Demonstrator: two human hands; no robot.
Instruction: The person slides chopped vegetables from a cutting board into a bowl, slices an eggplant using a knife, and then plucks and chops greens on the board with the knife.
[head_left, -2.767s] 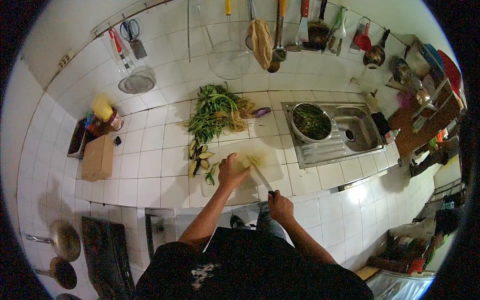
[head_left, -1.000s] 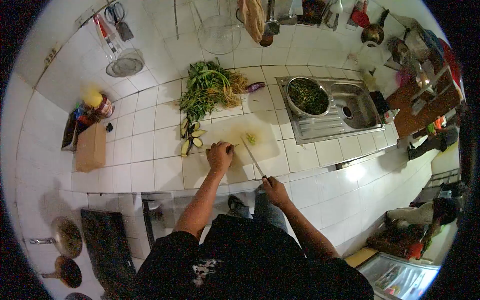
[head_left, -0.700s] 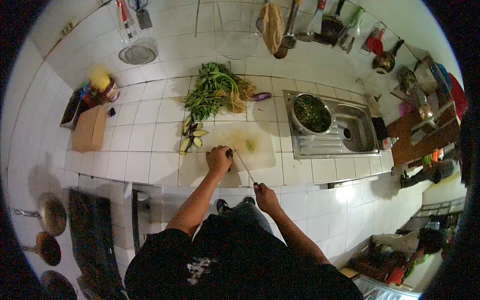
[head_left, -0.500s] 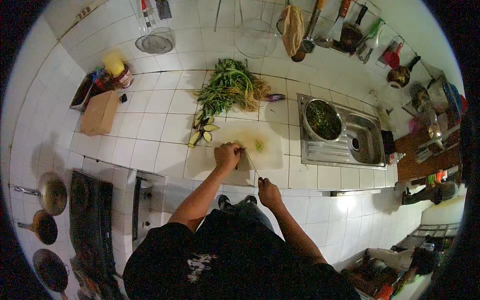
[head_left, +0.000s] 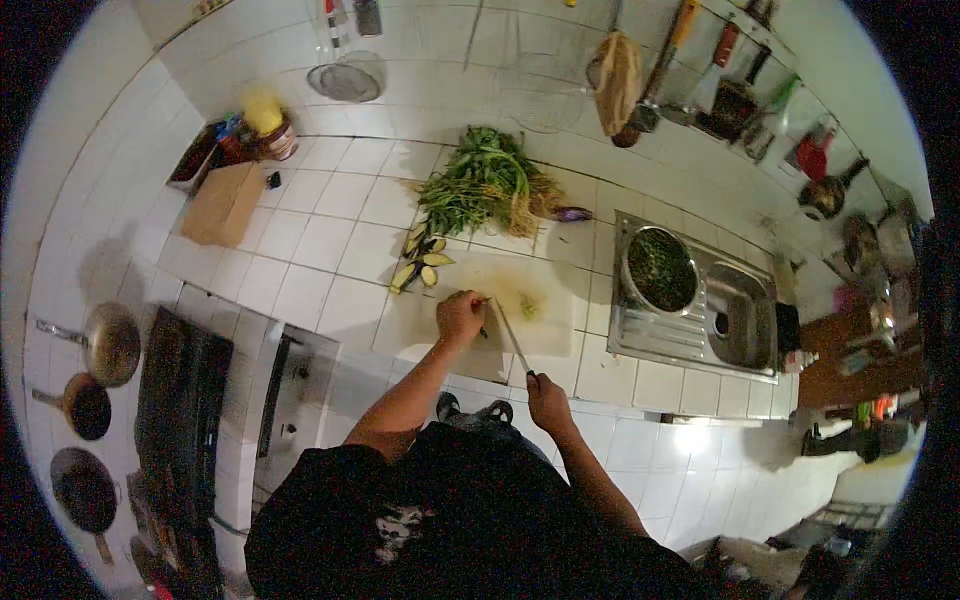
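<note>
My right hand (head_left: 549, 402) is closed around the handle of a knife (head_left: 513, 338), whose blade reaches up over the white cutting board (head_left: 550, 335). Close to the blade's tip, my left hand (head_left: 461, 318) is pinched on the board; a small dark piece shows by its fingers, too small to name. Some chopped pale green bits (head_left: 528, 304) lie right of the blade. Cut eggplant pieces (head_left: 403, 276) rest at the board's upper left edge. Behind the board lies a heap of leafy greens (head_left: 480, 180) with roots, beside a whole purple eggplant (head_left: 572, 214).
To the right, a metal bowl of chopped greens (head_left: 660, 268) stands on the drainboard of a steel sink (head_left: 740, 310). A cardboard box (head_left: 224, 204) sits at the left of the counter. Pans (head_left: 112, 345) and a dark stove (head_left: 180, 400) are farther left. Utensils hang along the wall.
The whole view has shifted and tilted slightly, so the counter appears farther right and lower. Both hands stay at the board, with the knife still in my right hand.
</note>
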